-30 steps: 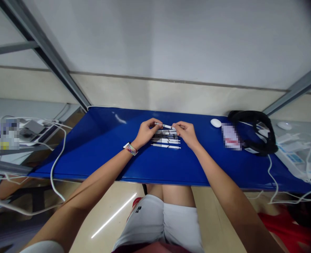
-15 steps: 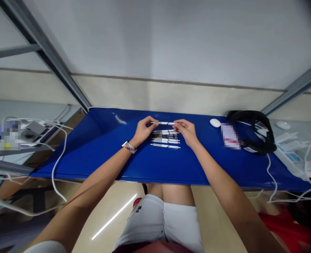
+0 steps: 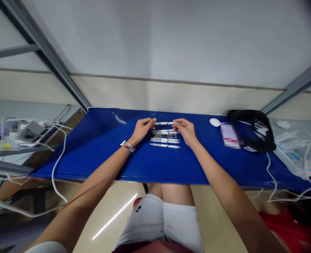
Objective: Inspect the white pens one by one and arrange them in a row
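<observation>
A white pen with a dark band lies level between my hands, above a row of similar pens. My left hand pinches its left, tip end between thumb and fingers. At its other end, my right hand is closed on the barrel, thumb against fingertips. Just below, several white and dark pens lie side by side on the blue tabletop, and the nearest pen sits slightly apart. My right fingers cover the right ends of the upper pens.
To the right are a white oval object, a blurred-out packet and a black headband-like device. A white power strip with cables stands at the far right. White cables hang at the left edge.
My left hand has shifted slightly left and down along the pen, its fingers drawn closer together. My right hand keeps its hold, and the row of pens looks the same.
</observation>
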The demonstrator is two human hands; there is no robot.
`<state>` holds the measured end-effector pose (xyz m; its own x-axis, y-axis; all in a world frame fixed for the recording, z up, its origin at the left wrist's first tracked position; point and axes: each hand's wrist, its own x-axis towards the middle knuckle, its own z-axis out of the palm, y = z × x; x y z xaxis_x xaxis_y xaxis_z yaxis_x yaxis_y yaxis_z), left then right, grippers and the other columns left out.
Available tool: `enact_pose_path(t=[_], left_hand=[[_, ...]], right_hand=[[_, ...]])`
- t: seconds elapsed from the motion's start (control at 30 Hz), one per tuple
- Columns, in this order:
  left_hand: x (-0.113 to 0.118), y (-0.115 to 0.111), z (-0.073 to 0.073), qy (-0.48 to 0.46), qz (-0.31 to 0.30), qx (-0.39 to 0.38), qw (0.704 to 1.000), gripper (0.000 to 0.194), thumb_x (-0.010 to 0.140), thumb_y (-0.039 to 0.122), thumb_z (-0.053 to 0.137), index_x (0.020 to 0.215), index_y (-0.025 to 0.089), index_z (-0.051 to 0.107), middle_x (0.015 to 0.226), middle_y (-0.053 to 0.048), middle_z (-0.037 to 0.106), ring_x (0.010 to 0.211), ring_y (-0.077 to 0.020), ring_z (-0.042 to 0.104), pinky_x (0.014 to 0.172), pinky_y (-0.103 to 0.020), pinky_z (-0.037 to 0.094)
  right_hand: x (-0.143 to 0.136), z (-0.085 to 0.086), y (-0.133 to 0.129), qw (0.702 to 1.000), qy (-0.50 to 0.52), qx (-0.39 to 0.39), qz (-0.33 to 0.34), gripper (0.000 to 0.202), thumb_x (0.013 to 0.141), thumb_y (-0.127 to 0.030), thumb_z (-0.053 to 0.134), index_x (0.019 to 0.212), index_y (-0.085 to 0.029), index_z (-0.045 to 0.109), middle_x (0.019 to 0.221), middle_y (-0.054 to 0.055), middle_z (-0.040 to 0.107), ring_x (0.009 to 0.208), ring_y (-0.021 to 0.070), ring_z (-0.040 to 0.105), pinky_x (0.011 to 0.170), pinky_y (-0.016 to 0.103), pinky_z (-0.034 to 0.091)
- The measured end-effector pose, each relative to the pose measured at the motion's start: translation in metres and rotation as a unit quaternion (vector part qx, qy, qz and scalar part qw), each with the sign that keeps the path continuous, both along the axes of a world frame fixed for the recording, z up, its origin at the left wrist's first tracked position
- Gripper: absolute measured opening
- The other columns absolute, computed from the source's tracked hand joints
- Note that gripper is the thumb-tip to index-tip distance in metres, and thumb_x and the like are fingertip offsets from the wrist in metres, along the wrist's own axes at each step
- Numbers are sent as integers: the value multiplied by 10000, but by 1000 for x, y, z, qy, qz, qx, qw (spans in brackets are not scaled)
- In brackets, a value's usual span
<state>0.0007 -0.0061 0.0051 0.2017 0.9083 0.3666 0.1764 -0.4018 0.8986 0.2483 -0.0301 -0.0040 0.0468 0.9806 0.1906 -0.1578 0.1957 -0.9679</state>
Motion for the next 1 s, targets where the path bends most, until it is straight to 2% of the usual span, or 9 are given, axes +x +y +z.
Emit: enact_pose_path(t=[0.13,0.2,0.3,0.43,0.5,0.6,0.77,0.83,1.0], left_hand=[[-1,0,0,-13,-22,-3,1000,348,909,486,787,1147,232,775,724,3,690,658,-154,623,683,-305,493],[-1,0,0,-10,-23,-10,1000,321,891,483,806,1047,204,782,691,0,674,623,-143,602,640,-287,469],[-2,2,-1,-16,-16,-42,999,451,1008,565,627,852,161,756,629,-31,653,583,-142,596,625,-291,474],[-3,3,-1,-33,-40,-26,998,405,881,459,823,1177,200,728,756,-4,698,640,-140,635,640,-266,489],[-3,2,0,-5,-32,-21,999,321,918,495,778,988,183,757,710,-12,684,624,-135,618,644,-267,474],[-4,2,1,43,6,-33,999,599,1028,620,570,642,176,681,553,-24,611,541,-129,556,623,-282,431],[-9,6,-1,39,63,-41,996,715,1018,688,540,510,187,592,449,-6,510,469,-118,491,584,-286,386],[-10,10,-3,21,68,-45,996,670,1003,673,578,553,180,639,480,-11,545,488,-118,507,585,-285,395],[-10,17,-9,-69,36,-47,996,337,858,466,828,998,161,798,794,-47,749,728,-160,674,710,-289,507]], right_hand=[[2,0,1,1000,13,-9,-6,305,778,-425,879,982,-218,785,824,26,771,712,159,689,717,321,564],[3,0,1,1000,10,-14,-13,321,772,-446,881,981,-223,786,825,28,770,718,164,688,724,328,569],[4,0,1,1000,5,-17,-11,343,762,-469,887,981,-223,792,822,33,769,723,172,687,734,340,575],[4,-1,2,1000,12,-10,-20,335,757,-465,897,965,-224,793,816,35,768,706,170,682,717,340,568],[4,-2,2,1000,18,-10,-22,329,759,-461,897,966,-225,795,808,34,765,707,172,684,712,341,568],[4,-2,2,1000,17,-9,-12,316,776,-449,887,980,-223,802,814,38,770,717,177,690,716,345,570],[4,-1,3,999,6,28,-35,265,757,-396,888,948,-232,807,805,26,759,773,187,704,768,351,573],[5,1,3,999,17,18,-40,264,755,-394,884,948,-231,806,809,29,759,764,184,696,759,349,567],[8,7,3,997,68,-28,-36,264,744,-397,870,923,-216,801,768,35,740,680,160,645,681,326,537]])
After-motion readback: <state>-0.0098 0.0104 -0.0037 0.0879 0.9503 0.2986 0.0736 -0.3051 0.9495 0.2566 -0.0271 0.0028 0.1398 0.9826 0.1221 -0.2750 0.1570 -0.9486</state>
